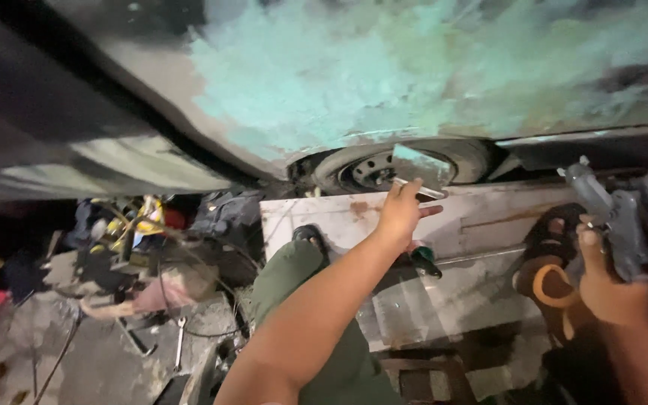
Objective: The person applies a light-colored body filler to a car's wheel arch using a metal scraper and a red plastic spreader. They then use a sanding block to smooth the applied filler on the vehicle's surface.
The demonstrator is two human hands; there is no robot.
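far left: clutter of tools and a spanner (180, 339) on the floor. centre: left hand (397, 214) raised, grip pinched on a flat scraper blade (421, 166) smeared green, held before the wheel (384, 166) under the filler-patched body panel (354, 75). blade likely thin, stiff, light, slick with paste; best taken at the bottom edge. right: right hand (609, 285) clamped round a grey spray gun (615, 217), probably heavier, best gripped at the handle.

A vehicle body panel (384, 67) smeared with green filler is looming overhead, a wheel (384, 169) showing beneath, tools and wires (125, 247) cluttering the dusty concrete floor (99, 360).
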